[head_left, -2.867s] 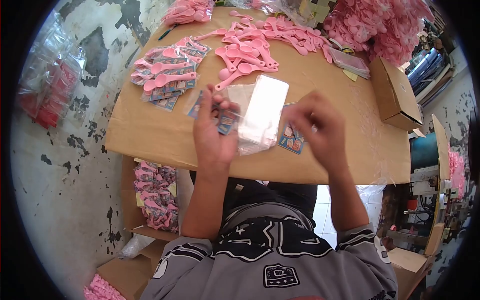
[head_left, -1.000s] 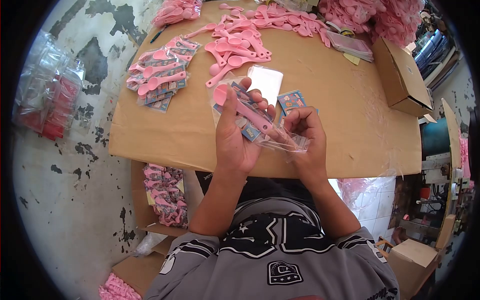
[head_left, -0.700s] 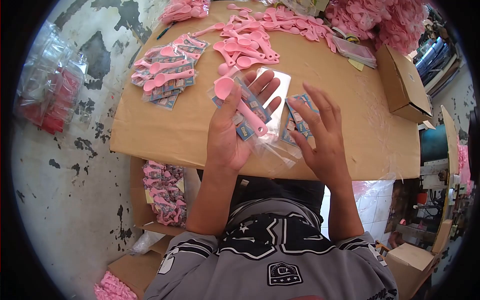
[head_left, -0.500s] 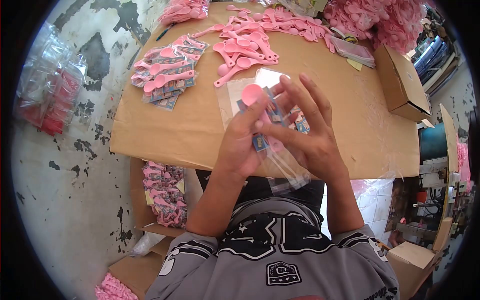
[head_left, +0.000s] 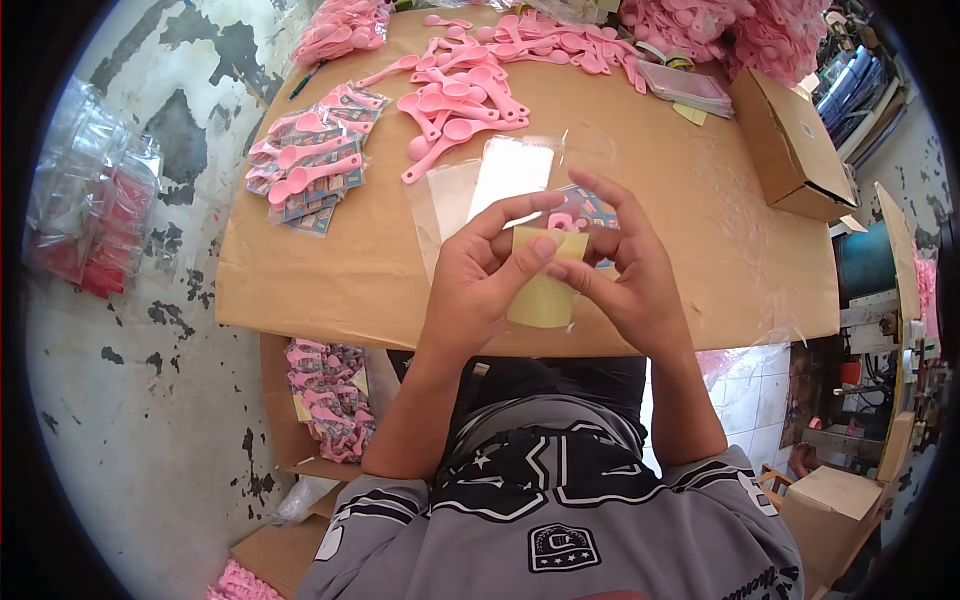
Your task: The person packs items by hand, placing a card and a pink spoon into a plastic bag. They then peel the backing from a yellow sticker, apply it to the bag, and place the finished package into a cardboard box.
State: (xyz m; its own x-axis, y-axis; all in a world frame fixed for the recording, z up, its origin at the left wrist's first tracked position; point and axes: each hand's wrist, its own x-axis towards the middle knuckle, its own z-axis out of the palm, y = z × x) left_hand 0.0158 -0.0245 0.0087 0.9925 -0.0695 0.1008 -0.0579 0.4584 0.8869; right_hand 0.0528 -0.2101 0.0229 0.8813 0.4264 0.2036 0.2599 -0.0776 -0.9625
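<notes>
Close to the table's front edge, both hands hold a clear plastic packet with a yellow card face (head_left: pixel 542 300) turned toward me. The holed end of a pink spoon (head_left: pixel 563 221) shows above the card; its bowl is hidden. My left hand (head_left: pixel 490 265) pinches the card's upper edge between thumb and fingers. Against the other side of the packet, my right hand (head_left: pixel 628 270) presses its thumb, fingers curled behind. Just beyond them lie clear plastic bags (head_left: pixel 445 200), a white card (head_left: pixel 510 175) and printed blue cards (head_left: pixel 588 202), partly covered by my fingers.
Loose pink spoons (head_left: pixel 465 95) spread across the back of the brown table (head_left: pixel 330 290). Packed spoons (head_left: pixel 310 160) are stacked at left. A cardboard box (head_left: pixel 790 145) stands at right; below left, another box (head_left: pixel 280 400) holds packed spoons.
The packet has been turned over: the spoon's bowl and blue card faced me before, now the yellow face does. My right hand's fingers have closed in on the packet.
</notes>
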